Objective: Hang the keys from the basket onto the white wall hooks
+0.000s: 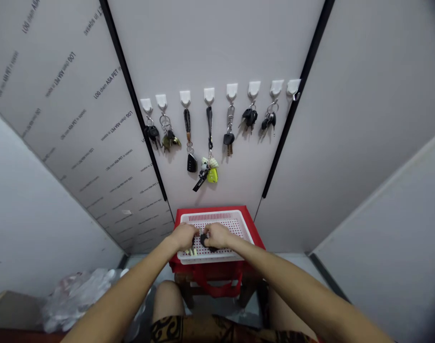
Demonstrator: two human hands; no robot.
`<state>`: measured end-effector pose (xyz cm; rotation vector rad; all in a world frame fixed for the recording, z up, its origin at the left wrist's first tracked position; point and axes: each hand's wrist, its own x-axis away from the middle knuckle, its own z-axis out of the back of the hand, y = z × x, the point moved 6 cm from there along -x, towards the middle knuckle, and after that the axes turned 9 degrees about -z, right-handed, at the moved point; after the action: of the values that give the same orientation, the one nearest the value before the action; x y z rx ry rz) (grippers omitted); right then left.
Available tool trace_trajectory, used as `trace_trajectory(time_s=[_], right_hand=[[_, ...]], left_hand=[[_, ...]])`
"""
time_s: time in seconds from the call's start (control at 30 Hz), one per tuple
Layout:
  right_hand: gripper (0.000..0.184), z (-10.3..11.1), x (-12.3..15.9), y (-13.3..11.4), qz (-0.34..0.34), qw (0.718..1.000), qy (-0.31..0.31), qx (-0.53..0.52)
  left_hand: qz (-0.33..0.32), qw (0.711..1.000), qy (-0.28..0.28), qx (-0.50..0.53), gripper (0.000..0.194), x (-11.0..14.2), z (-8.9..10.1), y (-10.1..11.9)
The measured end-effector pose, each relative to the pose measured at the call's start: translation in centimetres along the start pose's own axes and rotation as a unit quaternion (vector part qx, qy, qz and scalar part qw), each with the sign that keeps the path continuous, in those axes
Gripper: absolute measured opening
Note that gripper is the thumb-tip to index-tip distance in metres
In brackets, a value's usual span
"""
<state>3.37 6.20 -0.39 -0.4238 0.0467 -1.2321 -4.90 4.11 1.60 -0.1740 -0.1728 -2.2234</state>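
Both hands are inside a white perforated plastic basket (pixel 246 231). My left hand (pixel 183 237) is at its left side, fingers closed on a bunch of keys (pixel 192 250) with a dark part and pale yellowish pieces. Close by, toward the basket's middle, my right hand (pixel 218 236) is closed on black-headed keys (pixel 203 239). More of that dark bunch shows beneath its fingers. The fingertips of the two hands are a small gap apart, and parts of both bunches are hidden by them.
Key bunches hang from white hooks (pixel 209 95) on the wall, including a black car key (pixel 192 163) and a yellow-green fob (pixel 212 176). The basket rests on a red cloth (pixel 258 240) over a wooden stool (pixel 183 284). Clear plastic bags (pixel 78 297) lie at lower left.
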Motion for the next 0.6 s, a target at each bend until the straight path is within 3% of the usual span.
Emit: trace_trajectory(time_s=[0.1,0.2,0.3,0.4,0.5,0.6], right_hand=[[0.031,1.7,-0.2,2.6,-0.049,0.998,0.03,-0.031],[0.027,2.5,0.4,3.8,-0.027,0.998,0.014,-0.057],[0.025,2.3,1.2,3.8,0.009,0.999,-0.015,-0.028],[0.03,2.1,1.6,3.9,-0.015,0.999,0.025,0.027],[0.016,1.9,1.6,3.8,-0.027,0.998,0.051,0.039],[0.013,2.5,1.5,3.5,-0.016,0.998,0.064,0.004]], left_hand=[[0.01,1.0,-0.016,-0.011,0.029,0.2,0.0,0.3],[0.031,0.999,-0.027,0.001,0.029,0.1,-0.1,0.3],[0.044,0.998,-0.012,0.039,0.031,-0.3,-0.1,0.2],[0.039,0.996,0.023,0.076,0.03,-0.6,-0.2,0.3],[0.035,0.993,0.046,0.098,0.031,-0.7,-0.4,0.1],[0.046,0.985,0.078,0.144,0.03,-0.5,0.0,-0.4]])
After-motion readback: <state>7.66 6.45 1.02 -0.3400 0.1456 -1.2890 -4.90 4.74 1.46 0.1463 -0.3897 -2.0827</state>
